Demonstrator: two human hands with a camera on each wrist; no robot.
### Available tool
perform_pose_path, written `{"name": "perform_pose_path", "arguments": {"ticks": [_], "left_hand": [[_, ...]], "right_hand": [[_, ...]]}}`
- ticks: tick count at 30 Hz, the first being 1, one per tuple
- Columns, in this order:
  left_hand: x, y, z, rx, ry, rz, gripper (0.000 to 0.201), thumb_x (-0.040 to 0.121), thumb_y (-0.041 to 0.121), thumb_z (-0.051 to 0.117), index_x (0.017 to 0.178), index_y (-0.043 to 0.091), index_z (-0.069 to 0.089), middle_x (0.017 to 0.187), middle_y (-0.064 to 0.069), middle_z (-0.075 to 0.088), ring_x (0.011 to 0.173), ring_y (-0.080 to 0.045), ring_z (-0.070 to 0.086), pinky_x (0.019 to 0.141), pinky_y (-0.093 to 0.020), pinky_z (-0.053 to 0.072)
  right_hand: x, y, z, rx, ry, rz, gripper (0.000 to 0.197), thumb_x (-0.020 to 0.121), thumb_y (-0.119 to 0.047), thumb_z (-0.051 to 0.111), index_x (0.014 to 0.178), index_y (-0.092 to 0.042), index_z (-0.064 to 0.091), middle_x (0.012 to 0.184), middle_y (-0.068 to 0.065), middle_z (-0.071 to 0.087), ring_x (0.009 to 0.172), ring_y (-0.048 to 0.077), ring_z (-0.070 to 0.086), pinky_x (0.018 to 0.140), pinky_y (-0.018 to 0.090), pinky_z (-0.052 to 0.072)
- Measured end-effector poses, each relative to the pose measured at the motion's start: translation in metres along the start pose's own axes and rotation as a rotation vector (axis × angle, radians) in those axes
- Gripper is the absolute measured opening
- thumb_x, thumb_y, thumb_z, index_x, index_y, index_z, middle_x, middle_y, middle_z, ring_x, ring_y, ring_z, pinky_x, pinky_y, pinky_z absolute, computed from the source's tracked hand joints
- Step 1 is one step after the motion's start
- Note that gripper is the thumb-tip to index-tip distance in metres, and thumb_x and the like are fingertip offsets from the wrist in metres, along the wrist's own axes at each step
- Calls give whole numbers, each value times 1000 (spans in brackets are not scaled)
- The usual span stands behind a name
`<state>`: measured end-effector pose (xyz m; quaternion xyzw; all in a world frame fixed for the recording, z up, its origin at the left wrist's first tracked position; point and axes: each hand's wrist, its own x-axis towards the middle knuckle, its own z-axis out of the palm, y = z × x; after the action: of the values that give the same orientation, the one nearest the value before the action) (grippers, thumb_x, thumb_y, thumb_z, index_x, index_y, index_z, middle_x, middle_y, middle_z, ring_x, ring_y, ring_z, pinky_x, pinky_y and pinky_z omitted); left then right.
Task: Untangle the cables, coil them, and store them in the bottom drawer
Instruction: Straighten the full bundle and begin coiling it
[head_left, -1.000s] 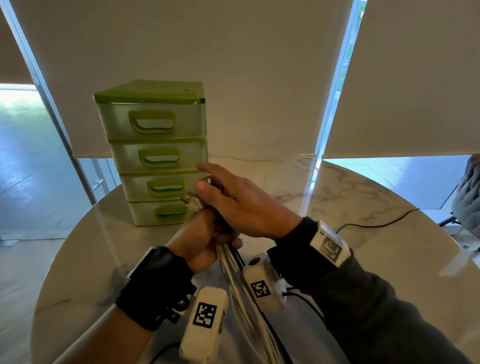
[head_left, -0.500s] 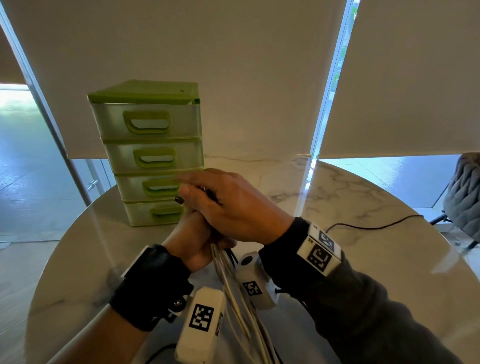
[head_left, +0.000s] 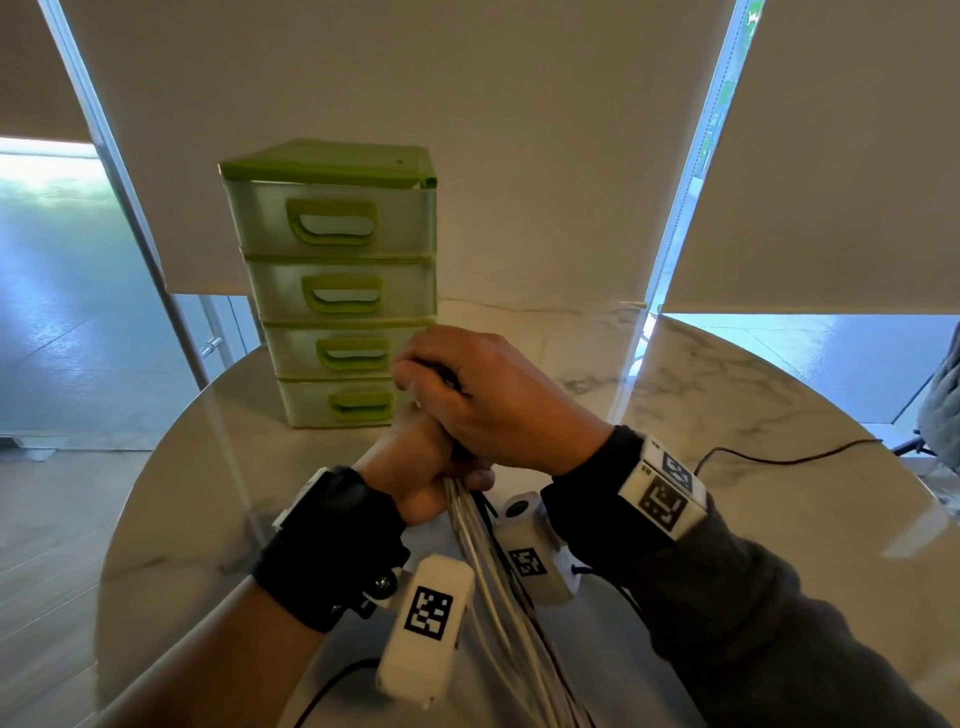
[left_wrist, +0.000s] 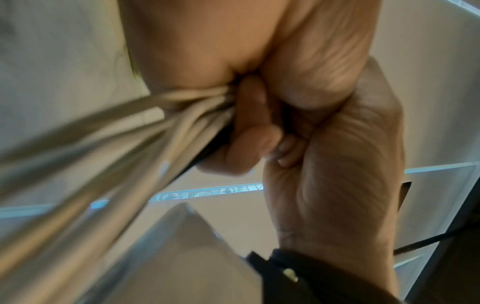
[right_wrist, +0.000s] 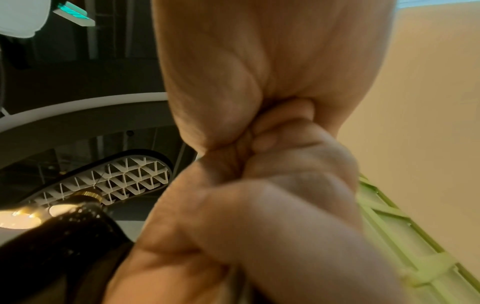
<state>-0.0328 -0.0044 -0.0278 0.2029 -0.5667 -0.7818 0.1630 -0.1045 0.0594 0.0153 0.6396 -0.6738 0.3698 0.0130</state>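
Observation:
A bundle of white cables (head_left: 498, 597) with a dark cable among them hangs down from my two hands above the table. My left hand (head_left: 415, 467) grips the bundle from the left, its fingers (left_wrist: 249, 123) curled round the strands (left_wrist: 130, 144). Over it, my right hand (head_left: 488, 405) holds the bundle's top end with curled fingers; a dark bit shows by its thumb. The cable ends are hidden inside the fists. The green drawer unit (head_left: 337, 291) stands just behind the hands, all its drawers closed, the bottom drawer (head_left: 358, 402) partly hidden by my right hand.
The round marble table (head_left: 727, 415) carries a thin black cable (head_left: 779, 460) trailing off to the right. A grey chair (head_left: 943, 405) shows at the right edge. Roller blinds and window glass stand behind the table.
My right hand's fingers, stretched toward the drawers before, have curled down over the top of the bundle. The plug end seen by the thumb is now hidden. The left hand keeps its grip.

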Motion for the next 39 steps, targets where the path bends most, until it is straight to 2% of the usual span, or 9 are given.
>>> {"name": "perform_pose_path", "arguments": {"ticks": [8, 12, 14, 16, 21, 27, 31, 34, 39], "left_hand": [[-5, 0, 2, -134, -96, -8, 27, 106, 31, 22, 97, 14, 42, 66, -3, 38, 41, -6, 40, 38, -21, 36], [-6, 17, -2, -236, -144, 40, 19, 81, 29, 50, 69, 17, 41, 49, 4, 23, 36, -5, 20, 37, -18, 16], [-2, 26, -8, -313, -116, 103, 35, 90, 31, 47, 57, 17, 46, 41, 8, 25, 30, -3, 21, 32, -14, 17], [0, 30, -12, -373, -162, 129, 41, 92, 38, 46, 56, 18, 48, 39, 9, 25, 27, -3, 23, 29, -12, 20], [1, 34, -19, -407, -254, 145, 37, 87, 42, 45, 60, 18, 46, 40, 10, 24, 28, -1, 20, 29, -15, 16], [-3, 40, -16, -362, -269, 169, 41, 89, 45, 41, 60, 18, 50, 47, 8, 11, 35, -5, 8, 30, -13, 17], [-13, 48, -19, -372, -243, 213, 46, 94, 45, 35, 59, 17, 49, 52, 6, 8, 41, -7, 4, 29, -13, 18], [-17, 50, -16, -371, -235, 228, 49, 98, 45, 33, 59, 18, 49, 42, 9, 17, 42, -7, 5, 29, -14, 19], [-13, 54, 3, -314, -250, 280, 38, 89, 46, 42, 64, 18, 44, 40, 11, 23, 32, -2, 13, 29, -12, 19]], "right_hand": [[-3, -6, -6, -40, -86, -12, 32, 102, -24, 39, 85, -8, 61, 81, 2, 61, 74, 16, 57, 72, 38, 48], [-4, -11, -23, 177, -46, 147, 40, 102, -38, 37, 125, -12, 56, 112, 2, 63, 97, 7, 58, 81, 22, 48], [-10, -12, -32, 275, -185, 272, 48, 101, -42, 38, 146, -25, 35, 122, -6, 60, 103, -3, 56, 83, 15, 44], [-24, -11, -33, 344, -438, 373, 46, 100, -37, 43, 144, -30, 31, 104, -15, 63, 92, -5, 61, 75, 16, 51], [-73, 5, -44, 134, -821, 534, 28, 100, -36, 47, 121, -21, 57, 76, 4, 64, 59, 11, 55, 59, 21, 48], [-107, 56, -122, -100, -656, 593, 27, 99, -28, 49, 84, -21, 71, 53, -12, 44, 51, 5, 38, 58, 18, 36], [-126, 102, -186, -133, -182, 665, 29, 98, -17, 50, 77, -18, 70, 51, -6, 37, 51, 15, 34, 56, 30, 33], [-139, 125, -218, -291, -1, 716, 30, 97, -14, 51, 73, -19, 69, 59, -1, 39, 49, 11, 35, 49, 20, 34], [-169, 140, -235, -305, -298, 917, 35, 95, -10, 52, 78, -33, 74, 68, -4, 60, 69, 14, 52, 59, 16, 41]]}}
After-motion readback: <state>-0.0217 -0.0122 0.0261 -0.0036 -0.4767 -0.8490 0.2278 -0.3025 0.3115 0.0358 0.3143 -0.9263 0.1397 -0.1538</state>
